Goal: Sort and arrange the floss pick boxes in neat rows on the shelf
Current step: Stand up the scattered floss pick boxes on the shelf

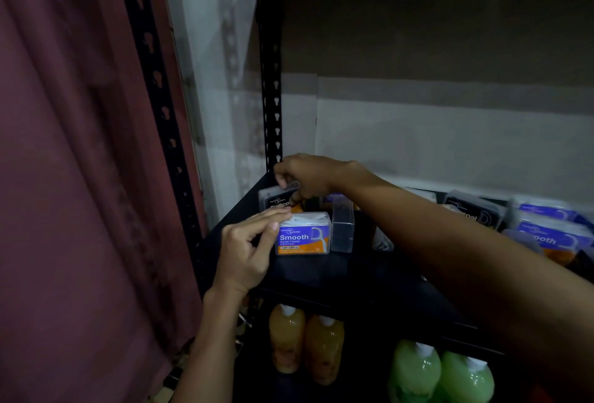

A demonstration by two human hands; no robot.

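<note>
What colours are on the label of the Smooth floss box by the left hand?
Purple-blue above an orange band, white lettering, on the Smooth floss box; head view.

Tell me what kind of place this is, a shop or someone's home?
Probably a stockroom or a small shop's back shelving. A black slotted metal shelf rack holds many identical floss pick boxes, and rows of orange bottles and green bottles stand on the shelf below.

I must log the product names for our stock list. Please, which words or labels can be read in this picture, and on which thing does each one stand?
"Smooth": purple-and-orange box at the left hand.
"Dental Flosser", under it: only just legible; brand line and orange strip too small.
"...ooth": cut-off purple boxes on the right.
Black box gripped by the right hand: print blurred, partly covered.
</note>
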